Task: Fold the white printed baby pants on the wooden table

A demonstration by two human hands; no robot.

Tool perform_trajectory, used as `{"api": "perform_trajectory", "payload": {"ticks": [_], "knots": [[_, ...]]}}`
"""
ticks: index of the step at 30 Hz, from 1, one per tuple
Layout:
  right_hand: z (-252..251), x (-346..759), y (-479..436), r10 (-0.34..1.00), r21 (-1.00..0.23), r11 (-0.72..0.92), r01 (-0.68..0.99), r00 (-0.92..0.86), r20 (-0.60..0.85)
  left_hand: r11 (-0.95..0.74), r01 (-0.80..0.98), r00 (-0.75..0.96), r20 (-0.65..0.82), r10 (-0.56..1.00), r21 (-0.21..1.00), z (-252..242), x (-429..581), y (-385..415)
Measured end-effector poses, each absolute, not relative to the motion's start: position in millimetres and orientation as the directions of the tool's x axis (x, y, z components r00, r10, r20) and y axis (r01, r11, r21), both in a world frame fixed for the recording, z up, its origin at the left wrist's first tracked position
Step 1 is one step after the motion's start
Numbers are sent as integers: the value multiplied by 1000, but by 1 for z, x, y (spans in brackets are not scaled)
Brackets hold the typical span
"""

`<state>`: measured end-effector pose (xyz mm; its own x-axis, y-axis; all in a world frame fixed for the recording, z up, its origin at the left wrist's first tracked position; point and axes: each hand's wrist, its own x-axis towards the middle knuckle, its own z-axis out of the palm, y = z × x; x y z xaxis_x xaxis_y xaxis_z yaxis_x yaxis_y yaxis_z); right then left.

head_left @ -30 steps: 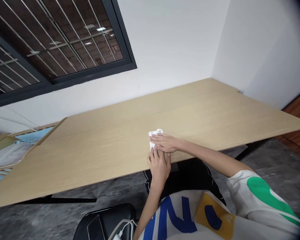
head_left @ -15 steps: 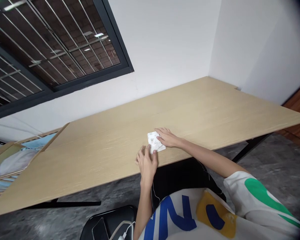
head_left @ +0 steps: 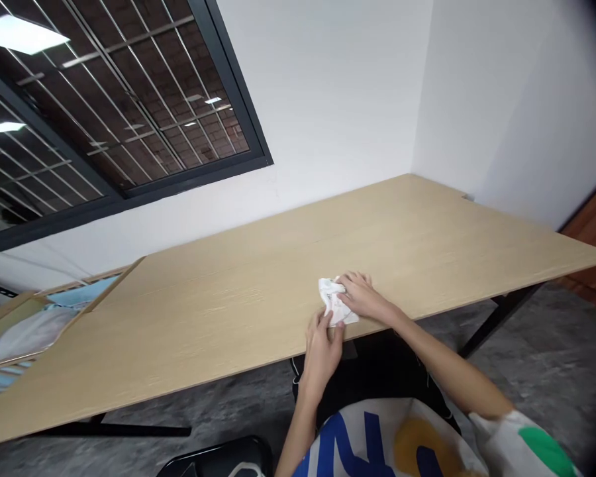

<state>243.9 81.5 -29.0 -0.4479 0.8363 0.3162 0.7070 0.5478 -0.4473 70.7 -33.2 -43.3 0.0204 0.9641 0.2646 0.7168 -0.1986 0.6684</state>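
Note:
A small white folded cloth (head_left: 338, 310) with a faint print lies near the front edge of the wooden table (head_left: 218, 305). Its surface is creased and bunched up between my two hands. My left hand (head_left: 322, 348) grips the near left edge with thumb and forefinger. From the right, my right hand (head_left: 361, 296) holds the far right side, its thumb on top and its fingers curled. Part of the cloth is hidden under the fingers of my right hand.
A wooden crib (head_left: 87, 308) with blue and white bedding adjoins the table's left end. Behind the table are a white wall (head_left: 328, 99) and a barred window (head_left: 144, 93). A black chair (head_left: 218, 457) stands below the front edge.
The cloth, flat and smooth before, is now creased and gathered. My right hand has gone from lying over it to gripping it, and my left fingers have closed on its near edge.

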Motion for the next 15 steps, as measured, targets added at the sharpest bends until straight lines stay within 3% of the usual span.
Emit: {"api": "perform_trajectory", "payload": {"ticks": [5, 9, 12, 15], "knots": [[-22, 329, 22, 924, -629, 380, 678, -242, 297, -352, 528, 296, 221, 929, 773, -28, 112, -59], [-17, 400, -38, 982, -841, 186, 509, -63, 179, -498, 389, 641, 160, 751, 775, -17, 143, -76], [-19, 436, -68, 986, -883, 88, 460, 85, 142, -566, 299, 746, 182, 641, 768, -16, 160, -81], [-21, 451, -74, 957, -852, -2, 524, 249, 151, -581, 228, 757, 233, 610, 781, -17, 173, -81]]}}
